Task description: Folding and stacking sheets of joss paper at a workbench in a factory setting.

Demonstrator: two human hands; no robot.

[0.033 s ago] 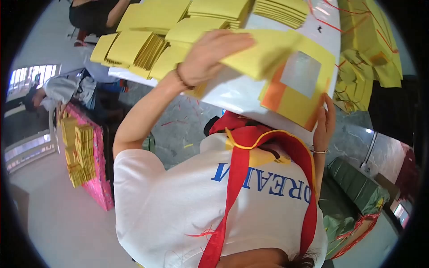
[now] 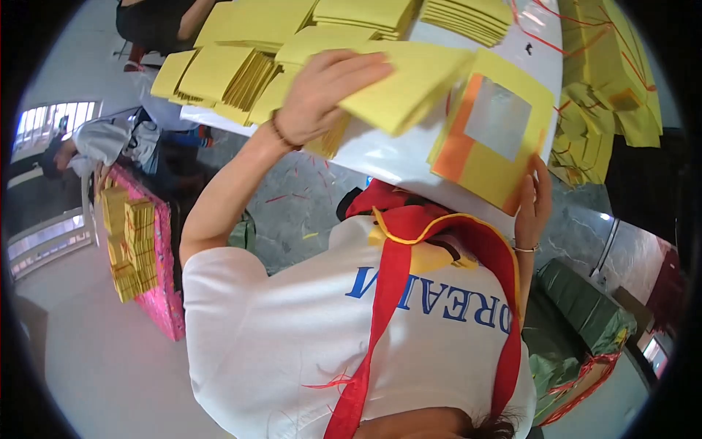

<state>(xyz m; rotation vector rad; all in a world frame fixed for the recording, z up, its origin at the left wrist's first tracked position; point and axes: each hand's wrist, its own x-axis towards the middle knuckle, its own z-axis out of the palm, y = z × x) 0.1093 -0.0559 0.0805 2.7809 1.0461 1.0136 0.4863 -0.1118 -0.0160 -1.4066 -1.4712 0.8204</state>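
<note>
My left hand (image 2: 329,91) is closed on a folded yellow paper sheet (image 2: 409,80), fingers on top, the paper's far end bent upward above the white table (image 2: 373,157). Close to its right lies a stack of yellow paper sheets (image 2: 537,121); the top one bears an orange band and a silver rectangle. My right hand (image 2: 535,201) rests against the near right edge of this stack, its visible fingers stretched out. Beyond and left of my left hand, folded yellow bundles (image 2: 219,77) stand in rows, partly hidden by my hand and the held sheet.
More yellow paper with red strings (image 2: 596,102) hangs at the far right. Green wrapped bales (image 2: 585,300) sit to my right. On the left, a person (image 2: 106,139) is beside a pink-covered table (image 2: 164,293) carrying yellow bundles. Another person's arm (image 2: 194,14) shows at the top left.
My left hand has moved left with the folded paper, away from the stack, uncovering more of the stack's top sheet. My right hand has stayed at the stack's edge.
</note>
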